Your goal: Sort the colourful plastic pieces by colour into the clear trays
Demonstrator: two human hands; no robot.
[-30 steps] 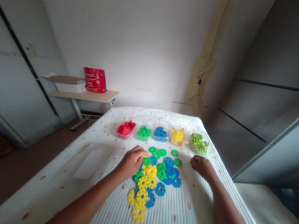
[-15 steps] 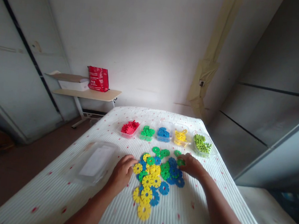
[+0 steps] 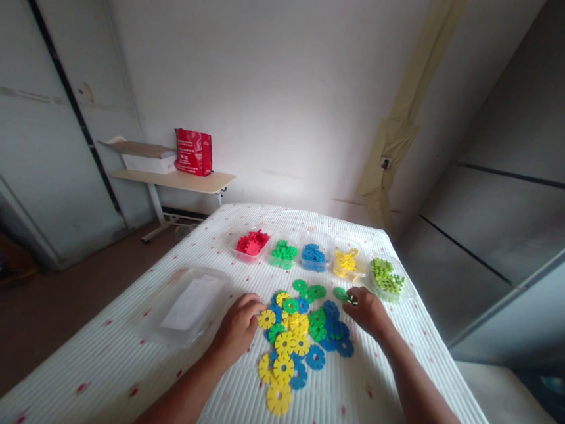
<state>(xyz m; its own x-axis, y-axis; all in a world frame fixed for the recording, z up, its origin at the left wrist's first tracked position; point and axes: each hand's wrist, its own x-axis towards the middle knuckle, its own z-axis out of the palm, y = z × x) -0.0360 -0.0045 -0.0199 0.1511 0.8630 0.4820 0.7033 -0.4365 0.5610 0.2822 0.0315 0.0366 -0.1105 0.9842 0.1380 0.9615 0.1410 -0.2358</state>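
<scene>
Pinching green disc (image 3: 351, 300), right hand (image 3: 367, 308) clear of table edge (image 3: 431, 328); left hand's (image 3: 239, 324) grip unclear.

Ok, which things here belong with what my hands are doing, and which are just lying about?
Probably belong:
green disc, apparently pinched by the right hand
loose discs beside the left hand
clear tubs of coloured pieces

Seemingly just lying about:
red bag
white box beside it
side table under both
</scene>
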